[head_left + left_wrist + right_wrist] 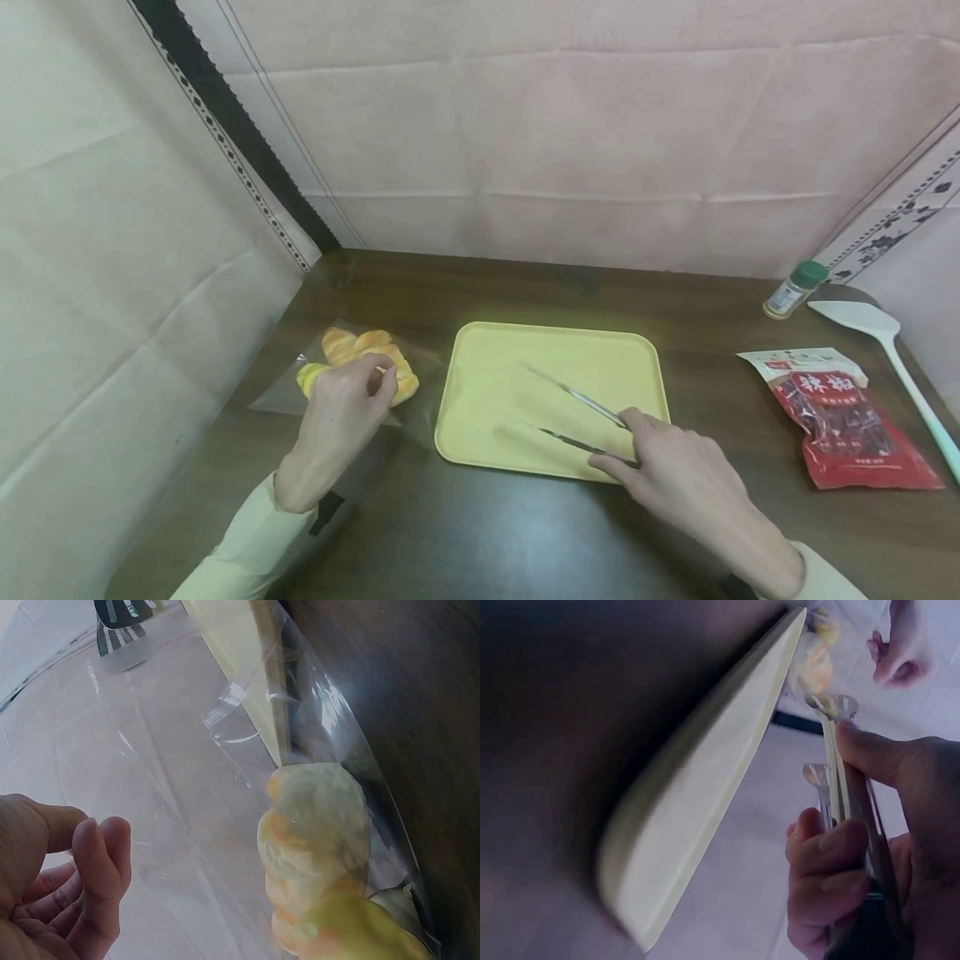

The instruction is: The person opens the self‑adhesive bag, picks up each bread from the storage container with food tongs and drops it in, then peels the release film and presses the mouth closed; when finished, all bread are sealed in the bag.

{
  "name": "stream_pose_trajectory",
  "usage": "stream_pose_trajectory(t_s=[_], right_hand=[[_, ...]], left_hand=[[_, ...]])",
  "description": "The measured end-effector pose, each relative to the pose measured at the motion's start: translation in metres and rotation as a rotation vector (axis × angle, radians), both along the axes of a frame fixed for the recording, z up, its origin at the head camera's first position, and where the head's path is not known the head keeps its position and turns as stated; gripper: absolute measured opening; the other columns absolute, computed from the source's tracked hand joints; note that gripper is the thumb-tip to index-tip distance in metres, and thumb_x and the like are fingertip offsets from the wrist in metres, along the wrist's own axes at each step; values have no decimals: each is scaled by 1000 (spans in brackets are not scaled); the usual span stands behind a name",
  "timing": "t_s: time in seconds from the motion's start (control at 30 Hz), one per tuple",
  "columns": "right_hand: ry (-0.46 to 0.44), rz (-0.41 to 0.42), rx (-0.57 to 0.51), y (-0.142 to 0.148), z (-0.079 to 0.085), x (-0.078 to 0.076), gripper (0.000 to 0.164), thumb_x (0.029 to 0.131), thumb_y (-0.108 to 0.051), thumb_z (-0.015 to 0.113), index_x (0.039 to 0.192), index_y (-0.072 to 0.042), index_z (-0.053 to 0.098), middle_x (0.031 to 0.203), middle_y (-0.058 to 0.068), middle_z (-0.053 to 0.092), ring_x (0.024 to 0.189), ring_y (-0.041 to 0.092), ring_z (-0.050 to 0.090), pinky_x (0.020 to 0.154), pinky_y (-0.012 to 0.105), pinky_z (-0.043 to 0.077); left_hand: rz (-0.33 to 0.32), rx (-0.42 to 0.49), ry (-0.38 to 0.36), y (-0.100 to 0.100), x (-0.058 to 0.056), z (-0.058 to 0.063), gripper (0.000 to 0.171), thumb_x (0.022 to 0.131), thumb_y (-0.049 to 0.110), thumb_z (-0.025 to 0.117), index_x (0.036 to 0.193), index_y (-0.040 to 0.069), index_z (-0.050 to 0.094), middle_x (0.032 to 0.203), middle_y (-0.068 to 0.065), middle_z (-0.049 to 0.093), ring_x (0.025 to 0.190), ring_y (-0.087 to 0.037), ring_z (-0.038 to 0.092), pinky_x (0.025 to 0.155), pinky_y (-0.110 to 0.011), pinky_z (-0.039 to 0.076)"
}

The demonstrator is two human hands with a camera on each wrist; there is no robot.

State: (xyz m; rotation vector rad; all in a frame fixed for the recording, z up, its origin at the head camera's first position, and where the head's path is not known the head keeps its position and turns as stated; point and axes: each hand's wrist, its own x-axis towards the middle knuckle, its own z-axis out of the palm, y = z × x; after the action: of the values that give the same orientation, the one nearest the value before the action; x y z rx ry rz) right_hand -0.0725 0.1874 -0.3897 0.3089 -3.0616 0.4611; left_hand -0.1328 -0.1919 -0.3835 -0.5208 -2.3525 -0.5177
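Observation:
A clear plastic bag (330, 705) lies at the left of the table. Inside it sit a braided golden bread (401, 379) and a smooth yellow item (360, 930) whose kind I cannot tell. Above them my left hand (345, 408) has thumb and forefinger tips together, seemingly pinching the bag's thin film; the film's edge there is hard to see. My right hand (686, 471) grips metal tongs (592, 406), their two arms spread apart over a pale yellow tray (487, 358). In the right wrist view, fingers and thumb wrap the tongs' arms.
Right of the tray lies a red and white food packet (855, 421). Behind it stand a small green-capped jar (795, 289), tilted in view, and a white turner (862, 317) with a pale green handle. Cloth walls (525, 150) border the table's back and sides.

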Motion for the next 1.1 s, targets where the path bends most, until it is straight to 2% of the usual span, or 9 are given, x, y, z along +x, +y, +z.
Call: stream_pose_trajectory(t_s=[0.07, 0.17, 0.3, 0.37, 0.43, 0.57, 0.7, 0.9, 1.1], right_hand=[[-39, -29, -41, 11, -3, 4, 46, 92, -58, 81, 111, -19, 65, 66, -9, 52, 61, 11, 53, 55, 40, 41], [-64, -59, -94, 28, -8, 10, 50, 96, -52, 80, 125, -15, 63, 68, -9, 54, 63, 10, 51, 57, 38, 40], [-30, -92, -146, 47, -15, 14, 63, 99, -39, 80, 143, -1, 55, 76, -5, 60, 67, 13, 54, 61, 39, 45], [-5, -106, -173, 56, -19, 14, 65, 100, -31, 79, 146, 4, 50, 80, 0, 62, 70, 17, 58, 62, 42, 47], [13, -124, -197, 64, -22, 13, 65, 101, -25, 78, 148, 8, 45, 85, 8, 64, 73, 23, 62, 62, 46, 50], [28, -172, -206, 79, -29, 8, 66, 104, -19, 72, 151, 12, 38, 102, 29, 64, 86, 45, 68, 69, 64, 53], [7, -218, -185, 92, -37, 1, 65, 107, -18, 66, 151, 16, 33, 119, 44, 56, 102, 63, 63, 78, 76, 50], [-53, -284, -156, 103, -46, -8, 65, 110, -20, 58, 149, 20, 26, 125, 53, 45, 110, 73, 54, 84, 80, 46], [-146, -305, -129, 103, -42, -15, 67, 110, -22, 56, 148, 21, 22, 127, 54, 41, 113, 75, 52, 88, 80, 46]], left_hand=[[1, -4, -3, 0, -1, 0, 9, 83, -10, 75, 84, -1, 75, 63, -8, 70, 51, -9, 52, 47, -26, 44], [3, -7, -7, 0, -1, 1, 9, 83, -10, 75, 84, -1, 75, 63, -9, 70, 51, -9, 52, 47, -26, 45], [1, -6, -12, 0, -1, 1, 10, 82, -11, 75, 84, -2, 74, 62, -9, 69, 51, -8, 51, 47, -24, 43], [-2, -6, -12, 0, 0, 1, 10, 82, -11, 75, 84, -2, 74, 62, -9, 69, 51, -8, 51, 47, -24, 43], [-4, -6, -9, 0, -1, 1, 10, 82, -11, 76, 84, -1, 74, 62, -9, 70, 51, -9, 52, 47, -24, 43], [-7, -6, -4, -1, -1, 1, 11, 81, -11, 76, 84, -1, 74, 62, -8, 69, 51, -10, 53, 47, -27, 45], [-6, -3, -9, -1, -1, 1, 11, 82, -11, 75, 85, -1, 74, 63, -8, 69, 52, -9, 52, 47, -26, 44], [10, -5, -29, -1, -1, 1, 11, 83, -12, 75, 86, -1, 75, 65, -8, 70, 53, -8, 49, 48, -26, 43], [20, -12, -56, 0, 0, 3, 10, 84, -11, 75, 86, -1, 75, 65, -9, 71, 53, -9, 50, 48, -26, 45]])
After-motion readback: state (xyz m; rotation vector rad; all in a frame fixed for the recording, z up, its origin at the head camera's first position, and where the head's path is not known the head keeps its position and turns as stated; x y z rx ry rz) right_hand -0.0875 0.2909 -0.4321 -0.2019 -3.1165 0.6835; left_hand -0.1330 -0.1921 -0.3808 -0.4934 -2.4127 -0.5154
